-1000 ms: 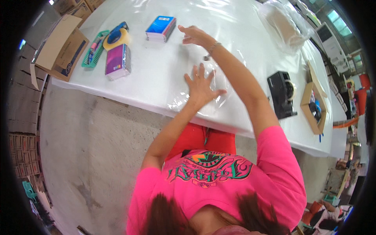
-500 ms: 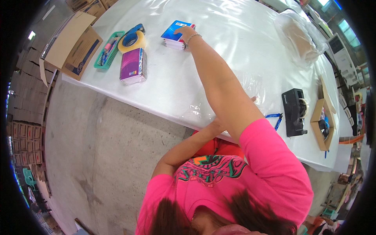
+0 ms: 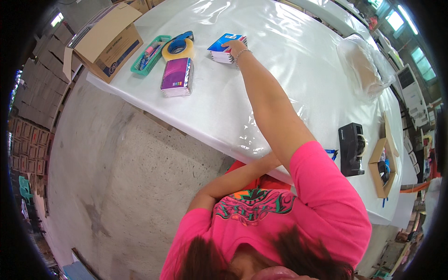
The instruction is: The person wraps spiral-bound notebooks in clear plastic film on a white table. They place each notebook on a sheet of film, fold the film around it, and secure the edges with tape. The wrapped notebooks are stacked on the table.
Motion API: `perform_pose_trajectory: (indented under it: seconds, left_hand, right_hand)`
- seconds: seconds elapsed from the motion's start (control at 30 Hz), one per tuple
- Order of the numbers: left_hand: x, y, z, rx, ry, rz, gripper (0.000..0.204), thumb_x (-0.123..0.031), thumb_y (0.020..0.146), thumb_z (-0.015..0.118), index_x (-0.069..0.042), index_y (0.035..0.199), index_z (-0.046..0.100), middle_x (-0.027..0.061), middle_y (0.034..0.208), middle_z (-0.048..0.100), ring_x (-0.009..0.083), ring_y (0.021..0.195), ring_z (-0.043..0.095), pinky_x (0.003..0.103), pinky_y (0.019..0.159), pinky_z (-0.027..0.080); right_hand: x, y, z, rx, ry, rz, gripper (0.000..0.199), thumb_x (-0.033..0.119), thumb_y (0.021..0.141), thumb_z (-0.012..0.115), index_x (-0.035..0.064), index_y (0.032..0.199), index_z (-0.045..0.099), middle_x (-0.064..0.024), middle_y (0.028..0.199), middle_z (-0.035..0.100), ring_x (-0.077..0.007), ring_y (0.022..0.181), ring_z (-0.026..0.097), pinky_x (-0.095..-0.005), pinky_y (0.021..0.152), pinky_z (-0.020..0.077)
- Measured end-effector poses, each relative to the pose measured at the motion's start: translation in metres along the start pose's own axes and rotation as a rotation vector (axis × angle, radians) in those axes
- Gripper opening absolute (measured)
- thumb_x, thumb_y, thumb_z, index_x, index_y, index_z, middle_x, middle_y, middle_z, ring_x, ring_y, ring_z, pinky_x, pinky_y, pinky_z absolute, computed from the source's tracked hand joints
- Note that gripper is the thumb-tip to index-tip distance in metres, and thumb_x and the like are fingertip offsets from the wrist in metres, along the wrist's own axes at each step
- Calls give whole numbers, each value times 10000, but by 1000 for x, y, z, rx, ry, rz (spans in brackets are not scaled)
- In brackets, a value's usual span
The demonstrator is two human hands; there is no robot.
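Note:
With my right arm stretched far across the table, my right hand (image 3: 237, 47) grips a small stack of spiral notebooks (image 3: 222, 43) at its right edge. The top cover is blue, and white page edges show below it. My thumb lies over the cover while the other fingers are mostly hidden at the side. My left forearm (image 3: 240, 177) crosses in front of me at the table's near edge; the left hand is hidden behind my right arm. Shiny clear plastic (image 3: 252, 140) lies beside my right arm.
Left of the stack are purple notebooks (image 3: 176, 77), a large tape roll (image 3: 185, 51) with a blue tape piece, a green basket (image 3: 148, 65) and a cardboard box (image 3: 114, 51). At right stand a black tape dispenser (image 3: 350, 149), an open small carton (image 3: 380, 175) and a plastic-wrapped bundle (image 3: 364, 65).
The whole view has shifted, so table things sit farther right. My right hand stays on the blue notebooks. Left fingertips that showed past my right arm are now hidden.

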State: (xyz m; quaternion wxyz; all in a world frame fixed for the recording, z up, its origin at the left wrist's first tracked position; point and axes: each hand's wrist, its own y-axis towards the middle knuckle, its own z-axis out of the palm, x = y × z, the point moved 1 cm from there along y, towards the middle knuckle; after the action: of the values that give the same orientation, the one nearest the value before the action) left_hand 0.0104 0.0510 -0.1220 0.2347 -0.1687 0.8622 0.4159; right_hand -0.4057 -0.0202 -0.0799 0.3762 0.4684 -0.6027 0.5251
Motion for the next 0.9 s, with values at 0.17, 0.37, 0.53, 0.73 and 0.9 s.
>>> perform_pose_trajectory:
  seconds: [0.17, 0.37, 0.53, 0.73, 0.9]
  left_hand:
    - [-33, -1, -4, 186, 905, 88, 487, -341, 949, 424, -130, 1383, 494, 166, 1495, 383, 461, 1383, 289, 760, 1045, 191]
    - [-35, 10, 19, 174, 745, -170, 592, -485, 932, 444, -138, 1411, 468, 184, 1489, 371, 450, 1393, 269, 776, 1032, 172]
    - [-53, 32, 22, 409, 725, -421, 769, -652, 875, 457, -154, 1459, 402, 172, 1513, 324, 413, 1421, 220, 786, 1032, 122]
    - [1, 12, 46, 86, 290, -393, 706, -575, 923, 443, -134, 1470, 373, 155, 1547, 286, 382, 1429, 237, 740, 1075, 108]
    - [-12, 10, 1, 252, 295, -260, 421, -215, 936, 502, -52, 1323, 540, 170, 1387, 488, 365, 1343, 387, 725, 1039, 249]
  right_hand:
    - [-11, -66, 6, -160, 615, 293, 883, 8, 613, 861, 53, 1334, 352, -169, 1180, 580, -287, 1077, 607, -530, 874, 469]
    - [-23, -222, -54, 172, 216, -165, 633, 43, 693, 828, 44, 1242, 511, -121, 1185, 591, -266, 1079, 587, -496, 903, 461]
    - [-26, -374, -137, 53, 761, 82, 423, 75, 828, 730, -26, 1199, 555, -144, 1151, 625, -259, 1017, 633, -417, 928, 490]
    - [-95, -437, -209, 136, 912, 86, 399, 77, 874, 680, -56, 1217, 526, -181, 1167, 614, -294, 1059, 629, -465, 992, 493]
    - [-137, -436, -225, 216, 1179, 15, 419, 85, 896, 657, -63, 1251, 491, -207, 1201, 597, -316, 1083, 621, -485, 966, 502]
